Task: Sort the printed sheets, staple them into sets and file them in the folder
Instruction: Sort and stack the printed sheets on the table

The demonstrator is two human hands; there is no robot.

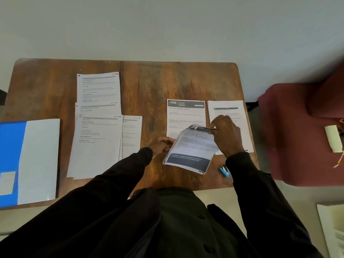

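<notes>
Mostly the view is filled by a brown wooden table (149,84), with a maroon armchair (297,136) standing just off its right side. On the table's left end lies a blue folder (11,146), and a pale sheet (40,161) covers its right part. Right of the folder, an overlapping spread of printed sheets (96,142) runs from the near edge toward the far side, ending in a single far sheet (98,86). Right of centre a sheet headed 1426 (186,116) lies flat, and beside it on the right, close to the table's right edge, sits a small pile of printed pages (234,108).

The person, in black sleeves, holds a stack of sheets (191,155) near the near edge, tilted and overlapping the near end of the 1426 sheet. A dark band is printed across the stack's near end. The left hand (163,144) grips the stack's left edge with curled fingers, so the paper extends rightward from that hand. The right hand (227,135) is over the stack's far right corner, thumb and fingers pinched on the far edge of the top page, which is lifted and curled back toward the person. This hand also covers part of the right pile.

A small blue stapler (224,171) lies on the table just near of the right wrist, right of the held stack and touched by neither hand.
</notes>
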